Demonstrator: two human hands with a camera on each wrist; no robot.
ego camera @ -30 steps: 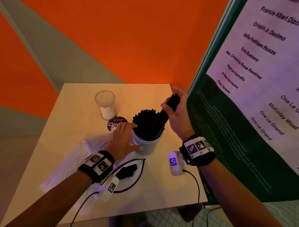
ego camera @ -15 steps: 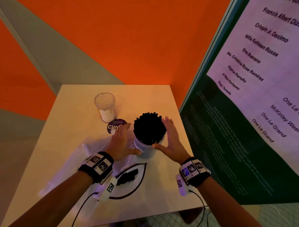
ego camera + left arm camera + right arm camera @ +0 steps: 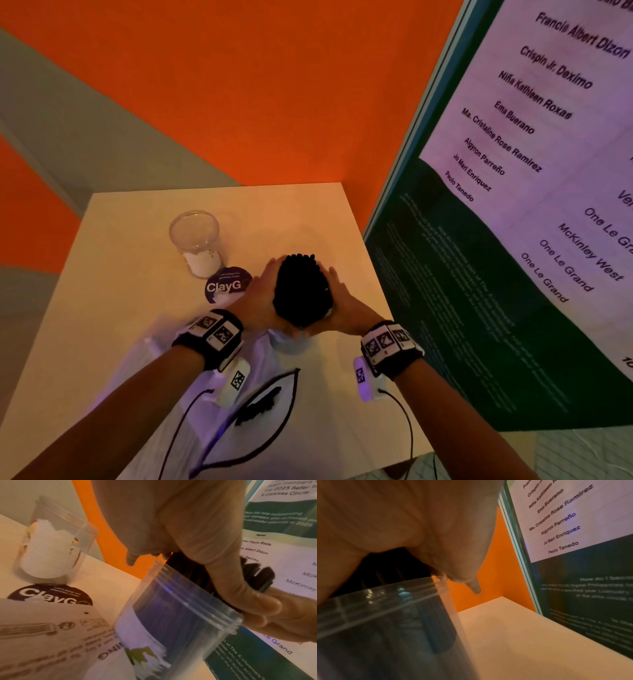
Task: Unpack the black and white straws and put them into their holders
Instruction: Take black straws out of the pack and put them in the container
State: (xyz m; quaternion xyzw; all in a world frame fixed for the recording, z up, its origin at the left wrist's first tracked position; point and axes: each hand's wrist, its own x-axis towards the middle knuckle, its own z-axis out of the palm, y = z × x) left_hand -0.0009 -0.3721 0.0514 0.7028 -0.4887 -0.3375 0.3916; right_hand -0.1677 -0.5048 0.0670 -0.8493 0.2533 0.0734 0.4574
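We're on the black half: the bundle of thin black plastic straws [image 3: 301,289] stands in the clear ribbed-rim plastic jar [image 3: 180,622], tips well above the rim. Left hand [image 3: 260,301] and right hand [image 3: 346,305] cup the bundle from both sides, fingers fairly straight and pressed against the straws, thumbs meeting at the near side. Looks like we're squaring the straws up, not lifting.

Second clear plastic jar [image 3: 197,240] stands well apart, far left on the pale matte table [image 3: 137,274], with only something white in the bottom, beside a round dark "ClayG" sticker [image 3: 226,286]. We can't tell if any white straws are in it.

Crinkly translucent wrapper [image 3: 260,404] lies near us, a few black bits inside.

Next, we'd guess: let go gently so the smooth straws don't splay, then open the white pack
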